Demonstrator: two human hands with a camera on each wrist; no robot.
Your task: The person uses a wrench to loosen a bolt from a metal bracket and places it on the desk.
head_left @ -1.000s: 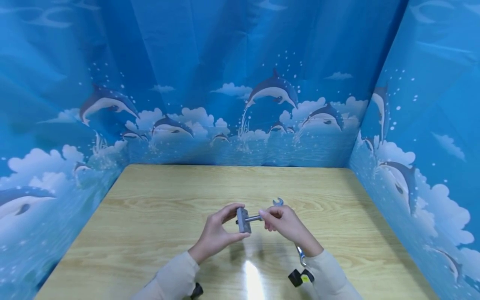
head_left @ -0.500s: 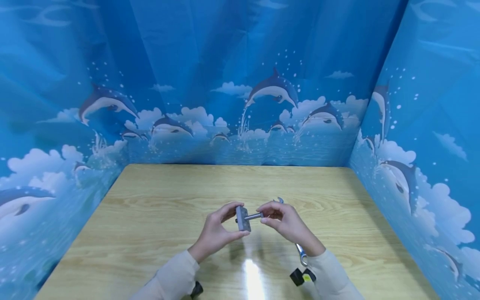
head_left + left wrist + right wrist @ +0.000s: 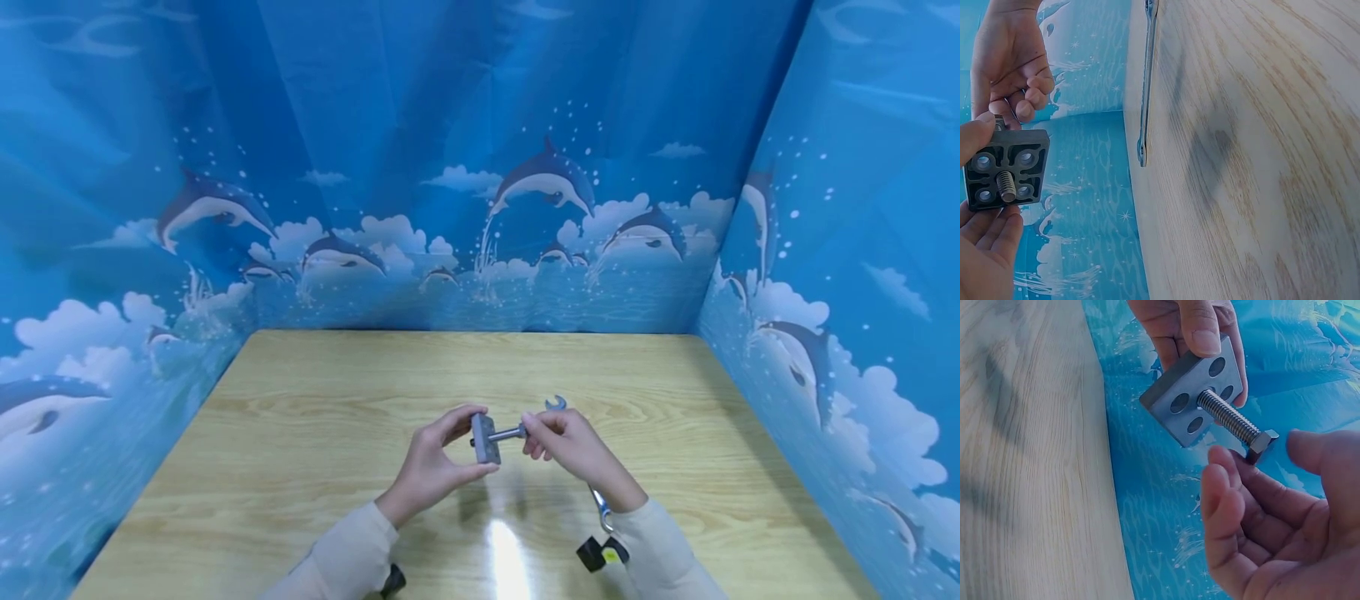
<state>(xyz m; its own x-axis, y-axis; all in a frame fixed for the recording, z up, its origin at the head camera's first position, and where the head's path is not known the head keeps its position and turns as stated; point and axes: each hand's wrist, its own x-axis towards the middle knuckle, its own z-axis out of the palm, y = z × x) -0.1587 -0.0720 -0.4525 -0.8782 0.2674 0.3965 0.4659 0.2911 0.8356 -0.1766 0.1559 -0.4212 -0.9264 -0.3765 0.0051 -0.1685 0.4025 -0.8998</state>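
My left hand (image 3: pixel 431 467) grips a square grey metal plate (image 3: pixel 485 439) by its edges, thumb on one side and fingers on the other. A hex-head bolt (image 3: pixel 1232 419) runs through the plate's centre, among several round holes. Its threaded tip (image 3: pixel 1005 186) pokes out on the ribbed face. Most of the threaded shank and the head stand out towards my right hand (image 3: pixel 566 442). In the right wrist view, a fingertip touches or nearly touches the bolt head, while the thumb (image 3: pixel 1313 450) stands a little apart from it. The other fingers are loosely bent.
A wrench (image 3: pixel 1145 87) lies on the wooden table (image 3: pixel 337 400), partly hidden under the right hand and forearm in the head view. Blue dolphin-print curtains (image 3: pixel 420 167) enclose the back and sides. Black wrist devices (image 3: pixel 592 554) sit below the sleeves.
My right fingers have opened, shifted round the bolt head and rolled back, ending with the thumb uppermost. The left hand and plate stay nearly still. The wrench has not moved.
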